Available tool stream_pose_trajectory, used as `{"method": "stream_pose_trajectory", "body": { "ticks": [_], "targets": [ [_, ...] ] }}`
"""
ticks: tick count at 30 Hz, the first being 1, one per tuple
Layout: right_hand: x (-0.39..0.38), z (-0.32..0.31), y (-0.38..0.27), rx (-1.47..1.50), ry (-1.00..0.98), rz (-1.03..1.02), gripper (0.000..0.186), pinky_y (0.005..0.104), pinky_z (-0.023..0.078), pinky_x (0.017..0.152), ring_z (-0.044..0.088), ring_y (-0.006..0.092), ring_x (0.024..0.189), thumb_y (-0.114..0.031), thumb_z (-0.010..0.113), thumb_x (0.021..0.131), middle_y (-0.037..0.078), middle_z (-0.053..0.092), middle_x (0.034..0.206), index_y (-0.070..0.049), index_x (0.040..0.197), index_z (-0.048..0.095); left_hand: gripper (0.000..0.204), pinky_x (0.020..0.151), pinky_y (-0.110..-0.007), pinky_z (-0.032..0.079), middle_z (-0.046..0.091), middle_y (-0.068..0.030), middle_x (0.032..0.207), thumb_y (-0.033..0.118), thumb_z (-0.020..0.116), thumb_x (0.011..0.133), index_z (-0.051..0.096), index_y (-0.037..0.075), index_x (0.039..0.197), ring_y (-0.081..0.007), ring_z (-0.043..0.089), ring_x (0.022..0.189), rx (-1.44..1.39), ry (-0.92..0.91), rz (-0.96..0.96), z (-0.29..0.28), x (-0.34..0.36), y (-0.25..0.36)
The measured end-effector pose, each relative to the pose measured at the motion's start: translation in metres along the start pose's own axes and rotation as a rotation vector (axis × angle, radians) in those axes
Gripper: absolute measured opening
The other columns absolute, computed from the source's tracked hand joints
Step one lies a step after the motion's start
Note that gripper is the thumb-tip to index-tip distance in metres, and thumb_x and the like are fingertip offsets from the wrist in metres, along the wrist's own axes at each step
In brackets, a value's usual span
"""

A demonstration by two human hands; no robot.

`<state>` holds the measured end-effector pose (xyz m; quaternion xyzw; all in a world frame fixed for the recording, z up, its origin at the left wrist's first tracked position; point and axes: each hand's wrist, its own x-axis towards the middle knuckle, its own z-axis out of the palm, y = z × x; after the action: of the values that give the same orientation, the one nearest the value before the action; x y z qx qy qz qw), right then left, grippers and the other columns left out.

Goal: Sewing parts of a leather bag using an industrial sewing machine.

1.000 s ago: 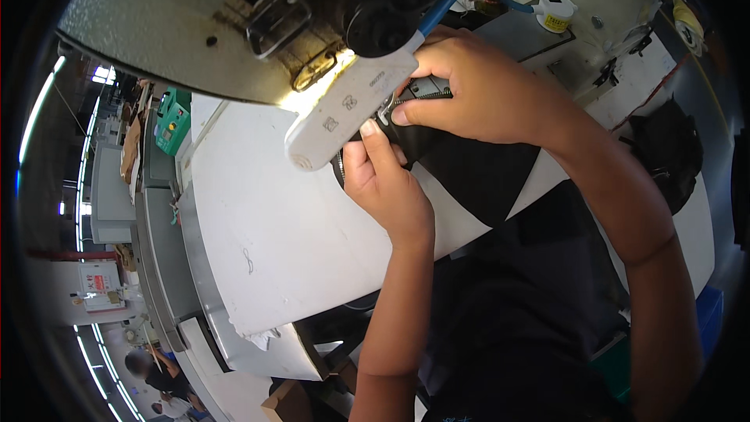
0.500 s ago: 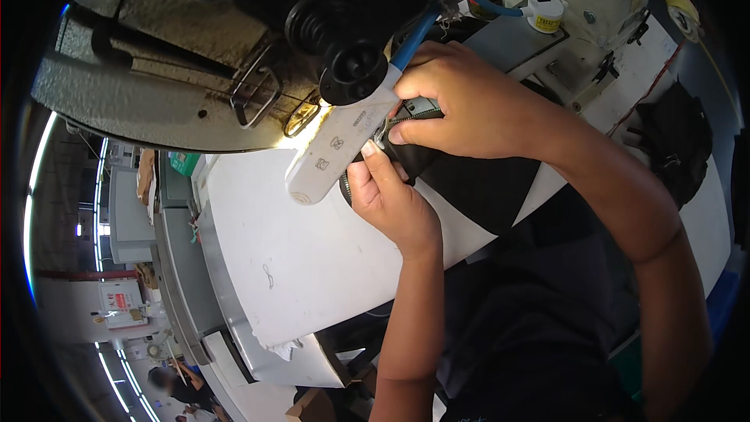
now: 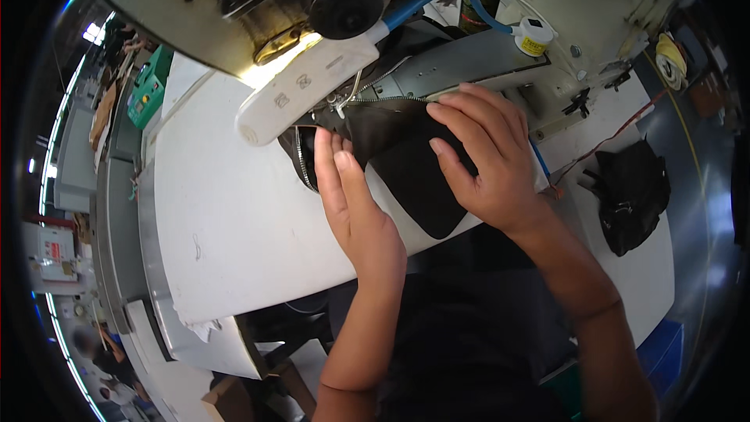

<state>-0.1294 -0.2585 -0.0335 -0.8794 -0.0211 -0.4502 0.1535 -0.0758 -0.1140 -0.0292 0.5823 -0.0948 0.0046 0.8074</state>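
Note:
A black fabric piece (image 3: pixel 418 187) with a metal-toothed zipper (image 3: pixel 391 99) lies under the needle area of a sewing machine (image 3: pixel 164 0). A second stretch of zipper curves along the fabric's left side. My left hand (image 3: pixel 359 219) rests on the near left part of the fabric, its fingers stretched out together. Over the right part, my right hand (image 3: pixel 492 160) has its fingers spread, with the fingertips at the zipper's right end. A white elongated lamp (image 3: pixel 312 82) partly covers the stitching spot.
White table surface (image 3: pixel 226 250) extends left. A black fabric bundle (image 3: pixel 633 195) lies at the right. A blue hose (image 3: pixel 410 9) runs to a white round fitting (image 3: pixel 533 35). A green control box (image 3: pixel 152 86) stands far left; another person (image 3: pixel 113 355) is in the distance.
Both hands have released their pinch on the zippered fabric and opened. My right hand has moved right and down, and the fabric lies flatter. The whole view has shifted.

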Motion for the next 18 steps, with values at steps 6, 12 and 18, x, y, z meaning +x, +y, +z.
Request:
{"method": "stream_pose_trajectory", "body": {
  "ticks": [6,12,18],
  "targets": [
    [-0.016,0.023,0.004,0.021,0.074,0.075,0.038,0.043,0.046,0.097,0.06,0.0292,0.111,-0.011,0.079,0.085,0.009,0.063,0.12,-0.006,0.121,0.066,0.05,0.111,-0.031,0.039,0.061,-0.0112,0.139,0.032,0.045,0.114,0.054,-0.007,0.144,-0.0145,0.055,0.126,-0.238,-0.037,-0.039,-0.005,0.057,-0.025],
    [-0.033,0.036,0.002,0.024,0.043,0.171,0.045,0.046,0.044,0.107,0.059,0.0351,0.121,-0.013,0.077,0.088,0.014,0.063,0.128,-0.003,0.129,0.06,0.044,0.109,-0.029,0.039,0.065,-0.0072,0.133,0.029,0.05,0.111,0.062,-0.005,0.137,-0.0122,0.056,0.123,-0.135,-0.284,-0.063,-0.037,0.088,-0.024],
    [-0.028,0.057,0.015,0.309,0.036,0.6,0.065,0.0496,0.035,0.117,0.048,0.0427,0.137,-0.02,0.08,0.087,0.024,0.052,0.142,0.002,0.141,0.05,0.045,0.104,-0.028,0.041,0.067,-0.008,0.128,0.032,0.047,0.112,0.063,-0.005,0.133,-0.0126,0.058,0.117,-0.075,-0.21,-0.023,-0.022,0.085,-0.02]
  ]
}}
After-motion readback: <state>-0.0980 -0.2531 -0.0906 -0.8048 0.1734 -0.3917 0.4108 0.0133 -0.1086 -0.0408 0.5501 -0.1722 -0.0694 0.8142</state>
